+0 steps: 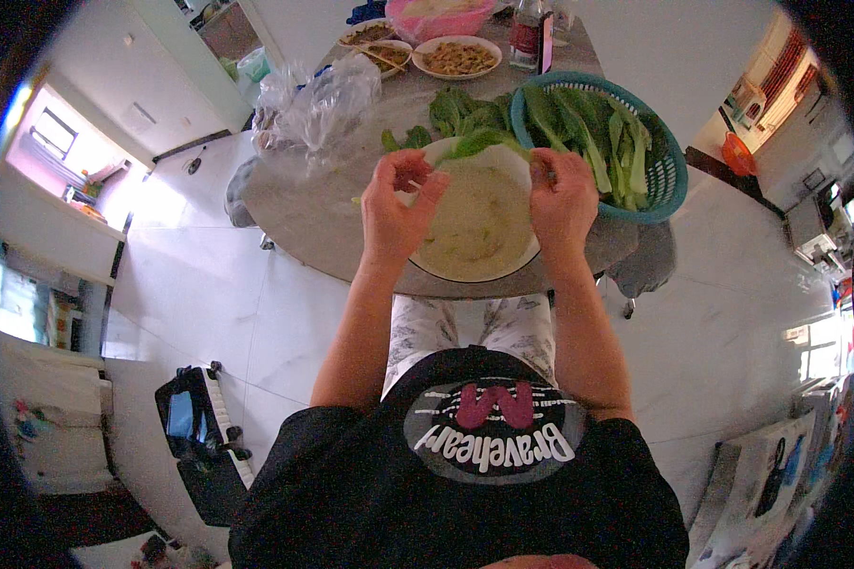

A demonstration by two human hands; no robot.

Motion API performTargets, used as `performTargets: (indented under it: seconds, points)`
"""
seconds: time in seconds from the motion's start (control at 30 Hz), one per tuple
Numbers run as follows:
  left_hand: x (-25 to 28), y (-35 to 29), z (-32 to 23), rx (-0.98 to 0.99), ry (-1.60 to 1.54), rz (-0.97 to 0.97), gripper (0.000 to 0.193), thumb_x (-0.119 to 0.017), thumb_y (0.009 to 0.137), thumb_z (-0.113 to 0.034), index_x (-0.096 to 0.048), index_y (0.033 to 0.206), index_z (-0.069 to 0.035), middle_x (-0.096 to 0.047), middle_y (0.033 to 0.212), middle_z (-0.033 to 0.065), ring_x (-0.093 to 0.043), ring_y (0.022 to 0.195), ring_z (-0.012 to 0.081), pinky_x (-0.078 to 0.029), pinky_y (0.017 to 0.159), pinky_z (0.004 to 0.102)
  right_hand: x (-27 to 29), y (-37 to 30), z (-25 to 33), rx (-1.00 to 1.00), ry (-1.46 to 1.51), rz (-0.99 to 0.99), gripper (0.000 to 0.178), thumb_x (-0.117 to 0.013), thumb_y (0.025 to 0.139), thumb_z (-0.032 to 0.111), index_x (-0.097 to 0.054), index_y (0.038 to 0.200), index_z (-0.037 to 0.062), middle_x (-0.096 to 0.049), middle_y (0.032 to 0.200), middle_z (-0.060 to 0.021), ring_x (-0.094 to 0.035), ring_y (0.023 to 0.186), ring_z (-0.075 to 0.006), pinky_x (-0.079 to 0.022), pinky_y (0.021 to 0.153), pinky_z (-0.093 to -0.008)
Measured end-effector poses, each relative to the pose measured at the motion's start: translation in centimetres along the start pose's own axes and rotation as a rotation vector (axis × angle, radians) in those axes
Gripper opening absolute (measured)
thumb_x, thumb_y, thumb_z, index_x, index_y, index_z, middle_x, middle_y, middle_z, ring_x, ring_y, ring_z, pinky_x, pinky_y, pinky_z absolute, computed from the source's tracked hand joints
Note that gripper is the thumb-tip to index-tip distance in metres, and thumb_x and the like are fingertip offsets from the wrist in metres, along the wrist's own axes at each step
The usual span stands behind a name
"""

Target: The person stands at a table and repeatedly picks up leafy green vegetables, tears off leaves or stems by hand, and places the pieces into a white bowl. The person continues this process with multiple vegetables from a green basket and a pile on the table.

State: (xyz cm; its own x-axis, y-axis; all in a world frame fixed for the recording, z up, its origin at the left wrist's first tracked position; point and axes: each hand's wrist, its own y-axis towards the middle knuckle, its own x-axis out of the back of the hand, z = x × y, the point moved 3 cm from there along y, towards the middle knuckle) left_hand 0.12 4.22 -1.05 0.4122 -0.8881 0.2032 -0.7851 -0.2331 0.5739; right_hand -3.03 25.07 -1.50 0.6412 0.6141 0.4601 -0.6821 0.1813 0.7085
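Note:
A single green leaf (pixel 486 142) stretches across the far side of a wide white bowl (pixel 537 248), held up between my two hands. My right hand (pixel 564 197) pinches its stalk end by the bowl's right rim. At the other end, the curled fingers of my left hand (pixel 403 204) close at the leaf's tip; the exact contact is hard to see. Cloudy pale liquid (pixel 474 223) with small bits in it fills the bowl. To the right, a teal perforated basket (pixel 672 175) holds leafy greens (pixel 593 133) with pale stalks. More loose greens (pixel 460 109) lie behind the bowl.
A crumpled clear plastic bag (pixel 327 104) lies on the grey table (pixel 304 199) at left. Farther back are a plate of food (pixel 457 59), two smaller dishes, a pink basin (pixel 436 17), a glass bottle (pixel 525 36) and an upright phone (pixel 546 43). A black case (pixel 199 441) sits on the floor.

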Motion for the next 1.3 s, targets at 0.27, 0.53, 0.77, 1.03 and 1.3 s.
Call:
performTargets:
  seconds: [0.27,0.53,0.77,1.03,1.3]
  points:
    - [0.9,0.5,1.5,0.239,-0.431,-0.162,0.016,-0.061,0.091,-0.011,-0.056,0.099,0.001,-0.063,0.086,0.0064,-0.059,0.075,0.0121,-0.049,0.071,0.0265,1.8,3.5,-3.4,-0.172,-0.03,-0.124,0.017,-0.062,0.081,0.015,-0.061,0.098,0.0121,-0.064,0.085,-0.0096,-0.063,0.074,-0.0296,-0.049,0.066,-0.0418]
    - [3.0,0.5,7.7,0.396,-0.501,-0.407,0.016,-0.06,0.092,-0.018,-0.06,0.096,-0.002,-0.064,0.085,0.0065,-0.059,0.072,0.0125,-0.048,0.064,0.0261,1.4,4.0,-3.3,-0.283,-0.321,0.033,0.027,-0.062,0.084,0.034,-0.054,0.104,0.0172,-0.066,0.082,-0.01,-0.064,0.077,-0.0329,-0.047,0.065,-0.0477]
    - [2.9,1.8,11.9,0.346,0.127,-0.216,0.031,-0.07,0.08,-0.019,-0.062,0.103,-0.001,-0.064,0.097,0.0135,-0.063,0.082,0.0214,-0.05,0.076,0.0339,1.7,3.4,-2.4,-0.25,-0.307,0.028,0.034,-0.061,0.084,0.046,-0.055,0.104,0.0185,-0.065,0.078,-0.0071,-0.063,0.071,-0.0307,-0.046,0.061,-0.0458]
    - [0.3,5.8,11.2,0.376,0.785,0.346,0.044,-0.069,0.077,-0.035,-0.061,0.107,-0.005,-0.06,0.11,0.017,-0.056,0.106,0.0344,-0.048,0.086,0.0447,1.2,3.2,-2.4,-0.207,-0.305,0.05,0.029,-0.062,0.085,0.041,-0.057,0.1,0.0167,-0.063,0.075,-0.0059,-0.062,0.068,-0.0277,-0.045,0.061,-0.0433]
    - [-1.7,6.4,14.8,-0.007,0.804,0.202,0.045,-0.066,0.077,-0.044,-0.064,0.1,-0.006,-0.059,0.102,0.014,-0.052,0.106,0.0321,-0.044,0.091,0.0427,1.1,3.3,-2.6,-0.17,-0.237,0.041,0.024,-0.066,0.084,0.032,-0.059,0.099,0.0139,-0.06,0.071,-0.0046,-0.058,0.062,-0.0216,-0.044,0.057,-0.0376]
